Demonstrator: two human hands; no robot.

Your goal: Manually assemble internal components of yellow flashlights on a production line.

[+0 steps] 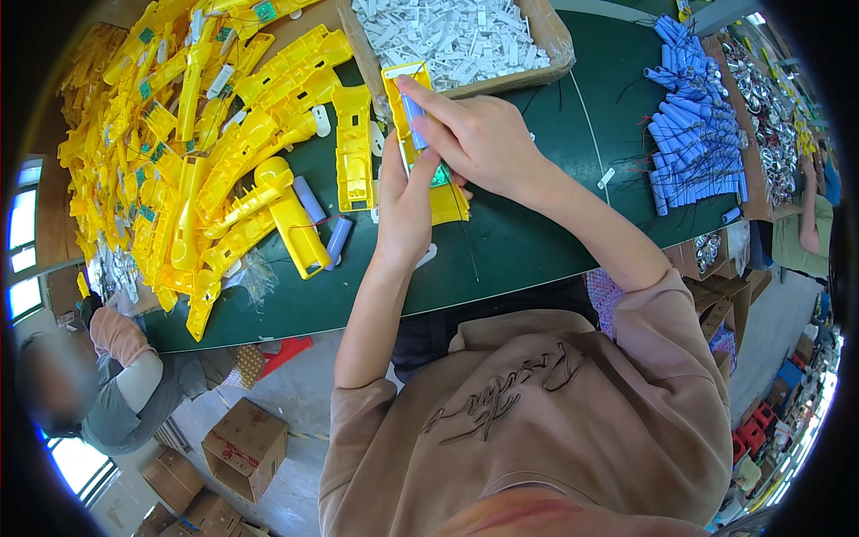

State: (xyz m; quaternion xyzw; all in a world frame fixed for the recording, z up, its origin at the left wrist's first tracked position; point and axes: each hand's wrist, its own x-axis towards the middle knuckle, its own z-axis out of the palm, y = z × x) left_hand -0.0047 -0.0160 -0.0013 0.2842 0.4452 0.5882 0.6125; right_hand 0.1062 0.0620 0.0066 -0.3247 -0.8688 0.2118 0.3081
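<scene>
Over the table's near edge I hold a yellow plastic housing half (450, 211) in my left hand (404, 208), with the fingers closed round its left side. Inside lie a blue cylindrical battery (412, 115) and a small green circuit board (439, 176). My right hand (488, 143) is closed over the housing's right side. Its index fingertip presses near a white plastic piece (405, 71) at the far end, while the other fingers curl beside the battery and are partly hidden. Left of my hands, another yellow housing half (354, 148) lies on the green table (555, 224).
A big heap of yellow housings (170, 134) covers the table's left. Loose blue batteries (338, 242) lie beside it. A cardboard box (559, 40) of white plastic pieces stands at the back. Wired blue batteries (693, 134) are piled right. A co-worker (116, 394) sits at the left.
</scene>
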